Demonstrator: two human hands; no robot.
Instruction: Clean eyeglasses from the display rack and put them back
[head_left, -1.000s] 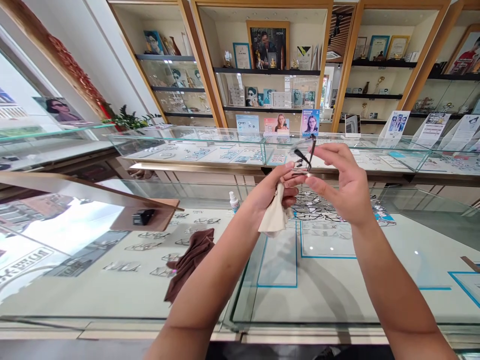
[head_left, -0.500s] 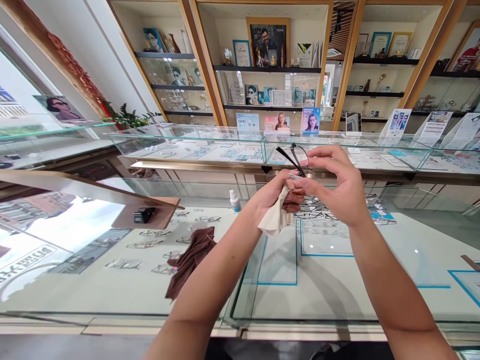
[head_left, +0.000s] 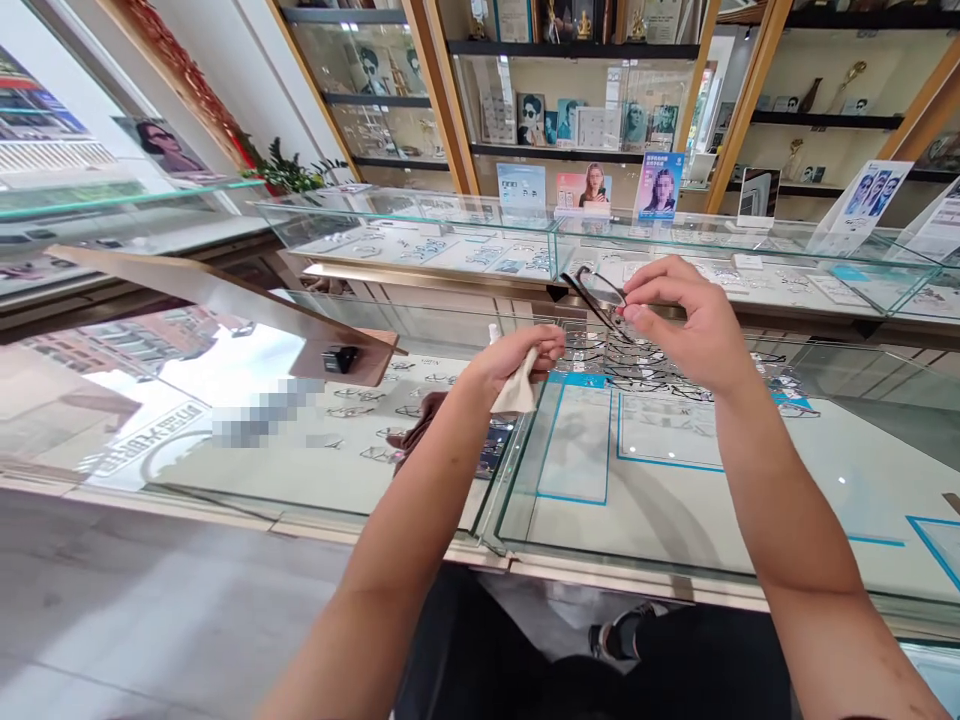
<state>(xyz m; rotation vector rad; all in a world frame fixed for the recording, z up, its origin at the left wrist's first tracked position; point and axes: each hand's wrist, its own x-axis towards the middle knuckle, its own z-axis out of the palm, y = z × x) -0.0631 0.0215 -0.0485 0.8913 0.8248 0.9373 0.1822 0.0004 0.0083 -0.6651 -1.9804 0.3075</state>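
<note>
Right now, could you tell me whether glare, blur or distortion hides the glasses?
Head view: the glasses in the right hand are sharp and evenly lit; head view, left: the glass counter mirrors buildings and sky, and a pixelated patch blurs it; the wide lens bends the edges.

Both hands work in open air above the glass counter top (head_left: 675, 500), and the stretch to the right of the right hand (head_left: 682, 320) lies bare. Left of the left hand (head_left: 517, 360), a brown cloth (head_left: 420, 425) lies on the glass and a slanted wooden panel (head_left: 225, 300) juts in. Ahead, the rear showcase (head_left: 450, 215) with its standing cards (head_left: 660, 185) walls off the far side, and the pane shuts off the frames (head_left: 645, 370) below.
</note>
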